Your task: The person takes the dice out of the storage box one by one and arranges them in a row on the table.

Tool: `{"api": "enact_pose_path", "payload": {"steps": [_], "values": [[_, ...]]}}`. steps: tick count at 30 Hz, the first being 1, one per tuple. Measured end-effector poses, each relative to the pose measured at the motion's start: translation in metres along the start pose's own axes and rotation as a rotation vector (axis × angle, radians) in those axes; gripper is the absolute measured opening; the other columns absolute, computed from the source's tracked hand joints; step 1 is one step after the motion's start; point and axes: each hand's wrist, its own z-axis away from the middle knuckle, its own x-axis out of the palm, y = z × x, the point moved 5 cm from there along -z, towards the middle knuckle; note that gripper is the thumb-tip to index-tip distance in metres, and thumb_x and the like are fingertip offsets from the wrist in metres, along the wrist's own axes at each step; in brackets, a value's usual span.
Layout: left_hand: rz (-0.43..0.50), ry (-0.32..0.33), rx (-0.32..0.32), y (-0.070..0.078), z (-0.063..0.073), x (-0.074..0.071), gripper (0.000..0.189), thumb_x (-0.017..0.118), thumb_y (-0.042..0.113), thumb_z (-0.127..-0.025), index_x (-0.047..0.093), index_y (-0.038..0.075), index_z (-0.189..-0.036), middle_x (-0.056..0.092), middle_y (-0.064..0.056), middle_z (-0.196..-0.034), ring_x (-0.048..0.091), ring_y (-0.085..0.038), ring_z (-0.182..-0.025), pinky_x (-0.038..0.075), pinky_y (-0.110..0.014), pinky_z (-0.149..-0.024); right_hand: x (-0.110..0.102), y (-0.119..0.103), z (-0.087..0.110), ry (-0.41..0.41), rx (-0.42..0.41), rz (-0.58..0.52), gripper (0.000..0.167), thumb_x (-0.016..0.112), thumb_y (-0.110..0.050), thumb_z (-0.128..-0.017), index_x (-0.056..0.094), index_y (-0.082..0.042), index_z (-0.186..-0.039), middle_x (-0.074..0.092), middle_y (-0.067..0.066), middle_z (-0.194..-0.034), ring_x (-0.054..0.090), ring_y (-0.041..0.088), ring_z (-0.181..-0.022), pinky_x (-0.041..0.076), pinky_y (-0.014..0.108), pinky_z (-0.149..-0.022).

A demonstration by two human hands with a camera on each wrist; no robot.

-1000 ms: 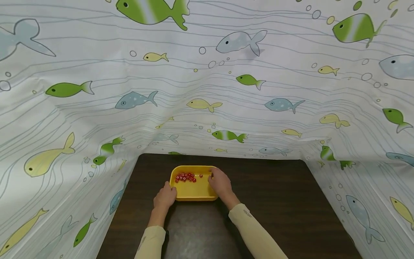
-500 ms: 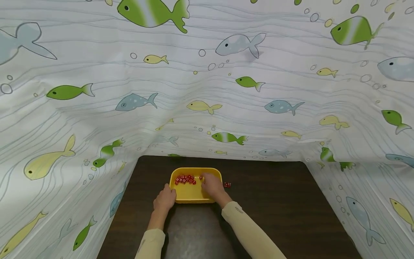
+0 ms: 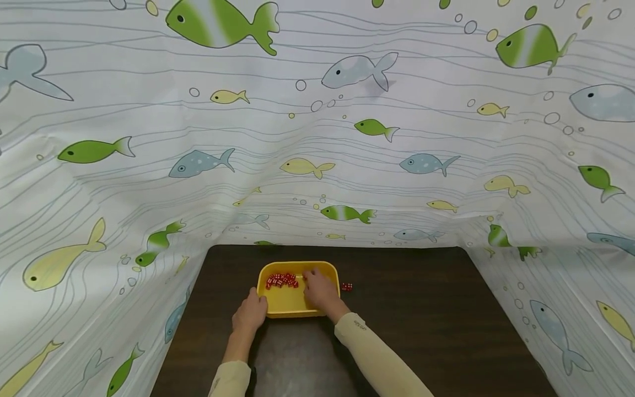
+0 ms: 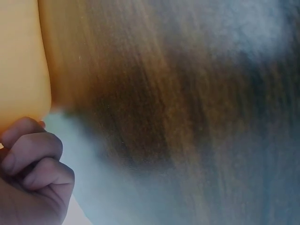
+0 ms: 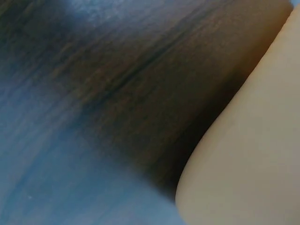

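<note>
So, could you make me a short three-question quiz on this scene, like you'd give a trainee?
1. Where is the big cluster of small red dice with white dots?
A) on a sleeve
B) inside the yellow rectangular tray
C) against the fish-print backdrop
2. True or false: the person's bare left hand grips the tray's edge.
3. Fill in: more red dice lie on the dark wooden table, to the ____ of the tray.

Key: 1. B; 2. True; 3. right
</note>
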Motion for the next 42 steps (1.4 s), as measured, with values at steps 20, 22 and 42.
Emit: {"api": "enact_pose_path", "payload": {"steps": [20,22,42], "values": [[0.012,0.047,0.031,0.001,0.005,0.001,0.05,0.036,0.029,-0.11,0.046,-0.006,-0.144,0.066,-0.021,-0.104,0.059,-0.03,-0.08,0.048,-0.051,-0.073,-0.002,-0.004,-0.001,0.029,-0.029,0.093,0.015,0.067,-0.02,-0.105,0.071,-0.014,-0.119,0.065,0.001,-0.101,0.054,0.016,-0.081,0.056,0.036,-0.086],[0.005,0.046,0.031,0.0,0.005,0.004,0.05,0.037,0.03,-0.11,0.046,-0.005,-0.144,0.067,-0.021,-0.105,0.061,-0.03,-0.081,0.049,-0.052,-0.074,-0.001,-0.003,0.001,0.035,-0.043,0.112,0.009,0.067,-0.02,-0.106,0.07,-0.014,-0.111,0.064,0.0,-0.094,0.054,0.016,-0.077,0.055,0.034,-0.08],[-0.027,0.044,0.043,-0.002,0.002,0.0,0.047,0.035,0.029,-0.11,0.047,-0.006,-0.141,0.067,-0.022,-0.105,0.065,-0.032,-0.085,0.05,-0.056,-0.077,-0.014,-0.01,0.013,0.028,0.004,-0.023,0.01,0.076,-0.017,-0.098,0.071,-0.012,-0.104,0.065,-0.001,-0.089,0.055,0.015,-0.074,0.052,0.032,-0.072]]}}
